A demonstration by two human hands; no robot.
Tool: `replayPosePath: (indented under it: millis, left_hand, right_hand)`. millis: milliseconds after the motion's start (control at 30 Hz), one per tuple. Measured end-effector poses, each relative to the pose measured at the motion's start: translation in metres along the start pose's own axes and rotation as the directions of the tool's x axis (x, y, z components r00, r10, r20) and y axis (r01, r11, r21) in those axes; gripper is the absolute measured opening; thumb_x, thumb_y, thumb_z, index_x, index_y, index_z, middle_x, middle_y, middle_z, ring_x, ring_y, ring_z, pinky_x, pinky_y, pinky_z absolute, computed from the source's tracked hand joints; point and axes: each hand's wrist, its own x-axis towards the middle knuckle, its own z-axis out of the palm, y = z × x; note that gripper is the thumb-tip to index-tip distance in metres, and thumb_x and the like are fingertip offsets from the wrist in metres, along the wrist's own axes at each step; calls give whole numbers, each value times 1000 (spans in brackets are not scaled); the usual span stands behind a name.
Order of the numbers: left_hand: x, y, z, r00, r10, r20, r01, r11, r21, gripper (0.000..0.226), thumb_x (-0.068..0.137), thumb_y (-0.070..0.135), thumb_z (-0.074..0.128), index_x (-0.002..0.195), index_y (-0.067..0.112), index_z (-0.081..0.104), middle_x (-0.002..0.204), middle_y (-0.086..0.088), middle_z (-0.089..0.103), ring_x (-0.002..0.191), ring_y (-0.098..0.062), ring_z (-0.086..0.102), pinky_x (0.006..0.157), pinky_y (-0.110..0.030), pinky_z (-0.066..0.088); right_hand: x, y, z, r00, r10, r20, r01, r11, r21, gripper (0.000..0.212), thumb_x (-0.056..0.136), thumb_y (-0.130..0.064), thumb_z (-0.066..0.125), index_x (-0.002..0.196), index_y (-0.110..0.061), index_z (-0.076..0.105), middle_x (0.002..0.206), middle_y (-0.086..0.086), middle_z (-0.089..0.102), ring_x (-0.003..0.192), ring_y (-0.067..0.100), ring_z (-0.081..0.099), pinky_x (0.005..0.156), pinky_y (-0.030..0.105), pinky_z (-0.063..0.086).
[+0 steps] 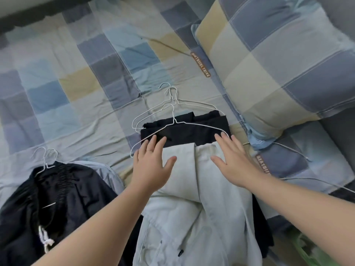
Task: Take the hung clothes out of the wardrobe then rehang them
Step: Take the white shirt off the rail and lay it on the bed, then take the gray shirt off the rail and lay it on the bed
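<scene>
- Lying lengthwise on the checked bed sheet in the head view, the only one supplied, the pale garment was seen running away from the person, its far edge overlapping a dark folded garment.
- The left hand was laid flat on the pale garment's far left edge, fingers straight and spread, nothing grasped.
- The right hand was spread likewise on the right edge, nothing gripped.
- The top wire hanger was found just beyond both sets of fingertips, on the dark garment.
- Its long axis was set crosswise, left to right, and its hook was pointed away from the person.
- Neither hand could be judged nearer; a short forward reach was judged sufficient.
</scene>
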Motion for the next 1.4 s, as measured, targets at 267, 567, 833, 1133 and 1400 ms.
replayPosePath:
  millis: [267, 567, 833, 1133, 1400]
  left_hand:
    - [-125, 31, -81, 988, 86, 125, -82, 996, -38, 69, 97, 63, 34, 157, 38, 10, 167, 3, -4, 153, -23, -9, 122, -49, -1]
    - [-237, 77, -154, 937, 311, 158, -317, 948, 14, 70, 95, 70, 26, 156, 44, 3, 166, 7, -7, 151, -21, -17, 119, -52, -13]
    - [-298, 119, -166, 813, 537, 225, -560, 827, 48, 70, 96, 69, 25, 156, 44, 0, 166, 8, -10, 151, -20, -20, 120, -53, -12]
    - [-371, 193, -122, 525, 779, 342, -837, 545, 43, 69, 96, 68, 26, 156, 43, 1, 166, 9, -9, 151, -19, -18, 121, -50, -10]
    - [-510, 254, -82, 157, 922, 353, -982, 183, -41, 70, 94, 68, 29, 156, 43, 6, 166, 10, -1, 151, -16, -14, 121, -47, -9]
  right_hand:
    - [-148, -71, -75, 994, 69, -88, -72, 997, -23, 67, 101, -50, 32, 156, -30, 0, 164, -10, -8, 150, 17, -10, 121, 44, 5]
    - [-299, -129, -112, 953, 166, -252, -193, 977, -87, 67, 101, -53, 27, 155, -30, -4, 163, -8, -12, 150, 21, -14, 120, 50, 2]
    - [-423, -131, -104, 872, 310, -379, -363, 929, -75, 67, 100, -56, 20, 155, -30, -5, 163, -8, -12, 150, 21, -14, 121, 50, 1]
    - [-578, -100, -70, 645, 579, -499, -631, 772, 80, 71, 93, -60, 10, 156, -28, 7, 164, -6, -1, 151, 24, -3, 120, 50, 7]
    - [-742, -83, -1, 316, 771, -552, -777, 545, 316, 69, 93, -58, 19, 155, -28, 15, 164, -6, 10, 151, 25, 8, 118, 51, 15]
